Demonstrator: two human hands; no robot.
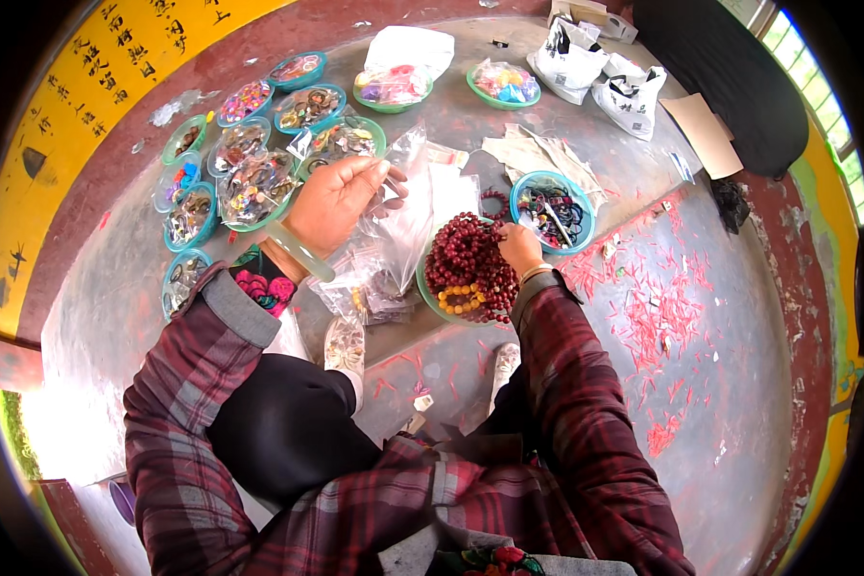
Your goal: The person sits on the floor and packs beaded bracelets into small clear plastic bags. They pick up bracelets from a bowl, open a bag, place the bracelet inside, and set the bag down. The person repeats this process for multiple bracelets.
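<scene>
My left hand (334,204), a pale green bangle at its wrist, is closed with fingertips pinched at a clear plastic bag (409,158). The bag's lower part hangs over other clear bags (379,288) on the floor. My right hand (521,250) is closed at the right side of a heap of dark red bead bracelets (463,252); its fingertips are partly hidden among the beads. The heap fills a green bowl (424,288). A yellow bead bracelet (462,300) lies on the heap's near side. Another dark red bracelet (494,202) lies just beyond the bowl.
A blue basket of dark bands (554,213) stands right of my right hand. Several bowls of small trinkets (257,187) crowd the left. White plastic bags (568,62) and cardboard (701,134) lie at the far right. Red paper scraps (658,317) litter the floor at right.
</scene>
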